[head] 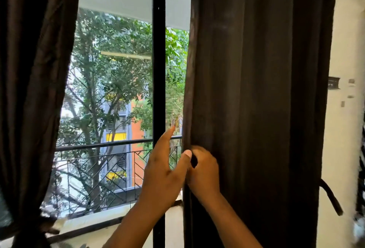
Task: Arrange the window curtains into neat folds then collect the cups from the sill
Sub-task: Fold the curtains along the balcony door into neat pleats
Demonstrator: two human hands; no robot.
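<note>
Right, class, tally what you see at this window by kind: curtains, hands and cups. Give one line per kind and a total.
Curtains: 2, the left curtain and the right curtain
Hands: 2, the left hand and the right hand
Cups: 0 in view
Total: 4

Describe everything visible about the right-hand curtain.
The right-hand curtain is dark brown, of matte, heavy-looking fabric, hanging in long vertical folds from beyond the top of the picture to beyond the bottom. It covers the window's right side, beside the black frame bar. The right hand grips its inner edge; the left hand touches the same edge with its thumb, fingers spread. A dark strap dangles at its outer edge.
</note>
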